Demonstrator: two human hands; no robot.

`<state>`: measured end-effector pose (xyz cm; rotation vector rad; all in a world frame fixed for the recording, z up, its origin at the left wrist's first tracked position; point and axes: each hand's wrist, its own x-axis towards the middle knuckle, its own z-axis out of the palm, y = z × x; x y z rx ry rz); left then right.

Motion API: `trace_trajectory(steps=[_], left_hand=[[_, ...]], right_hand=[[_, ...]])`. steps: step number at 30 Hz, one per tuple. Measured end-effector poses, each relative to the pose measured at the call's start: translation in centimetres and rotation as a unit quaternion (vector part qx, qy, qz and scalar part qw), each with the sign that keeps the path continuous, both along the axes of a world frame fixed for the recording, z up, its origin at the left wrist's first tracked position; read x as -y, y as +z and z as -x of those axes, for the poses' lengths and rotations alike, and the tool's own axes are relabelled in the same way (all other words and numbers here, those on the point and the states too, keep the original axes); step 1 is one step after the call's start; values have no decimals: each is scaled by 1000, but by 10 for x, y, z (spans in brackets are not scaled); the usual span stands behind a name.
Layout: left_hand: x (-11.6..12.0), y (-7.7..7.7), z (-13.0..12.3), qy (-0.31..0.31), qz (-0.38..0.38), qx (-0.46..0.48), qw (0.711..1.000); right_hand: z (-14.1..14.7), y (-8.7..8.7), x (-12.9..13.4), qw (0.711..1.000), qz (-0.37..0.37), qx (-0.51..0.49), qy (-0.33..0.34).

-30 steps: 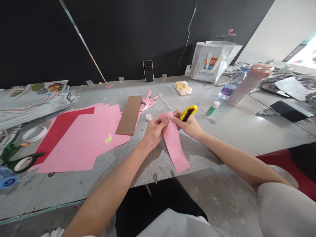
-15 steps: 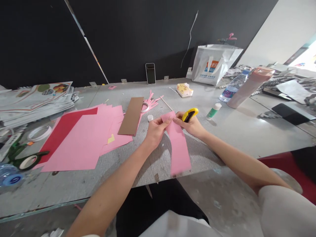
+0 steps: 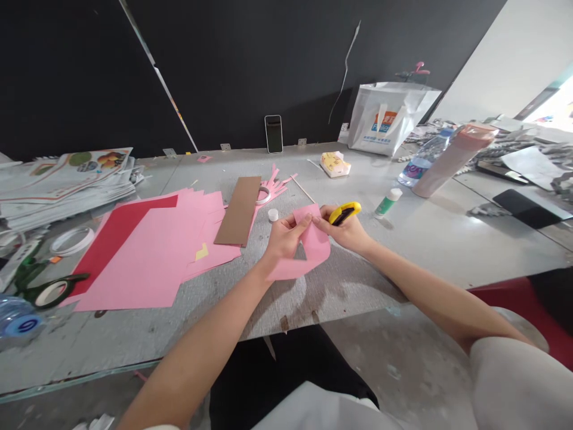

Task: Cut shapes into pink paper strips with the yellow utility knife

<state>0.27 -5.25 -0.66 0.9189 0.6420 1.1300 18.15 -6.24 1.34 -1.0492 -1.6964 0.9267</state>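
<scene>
Between my two hands is a pink paper strip (image 3: 314,243), pinched near its upper end. My left hand (image 3: 286,236) has thumb and fingers closed on the strip's left side. On the other side, my right hand (image 3: 342,228) pinches the same strip between thumb and finger. A yellow utility knife (image 3: 344,213) is also tucked in that right hand, pointing up and right. The strip's lower part bends left, its blurred tail lying across my left wrist. A small white cap (image 3: 273,215) and a thin stick (image 3: 303,188) lie just beyond my hands.
Pink paper sheets (image 3: 147,257), a brown cardboard piece (image 3: 238,210) and a tape roll (image 3: 263,195) lie left. Dark-handled scissors (image 3: 54,291) rest far left. A glue stick (image 3: 388,203), tissue pack (image 3: 335,165), water bottle (image 3: 418,164) and pink tumbler (image 3: 454,160) stand right. A phone (image 3: 274,134) leans behind.
The strip's free lower end, which hung down toward the table's front edge, has swung left and up across my left wrist. Both hands keep their grip in nearly the same place.
</scene>
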Motion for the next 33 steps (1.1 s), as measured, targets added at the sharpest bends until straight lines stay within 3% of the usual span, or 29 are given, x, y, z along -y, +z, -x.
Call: trace_trajectory(steps=[6, 17, 23, 26, 33], left_hand=[[-3, -4, -1, -10, 23, 18, 1000], [4, 7, 5, -37, 30, 14, 999], [4, 3, 6, 16, 7, -3, 1000], [1, 1, 4, 2, 9, -9, 1000], [3, 5, 2, 41, -25, -53, 997]], right_hand=[[1, -3, 0, 1000, -10, -2, -2], [1, 4, 1, 1000, 7, 3, 15], [-3, 2, 1, 1000, -9, 11, -5], [-3, 0, 2, 1000, -21, 16, -6], [-3, 1, 3, 996, -76, 52, -5]])
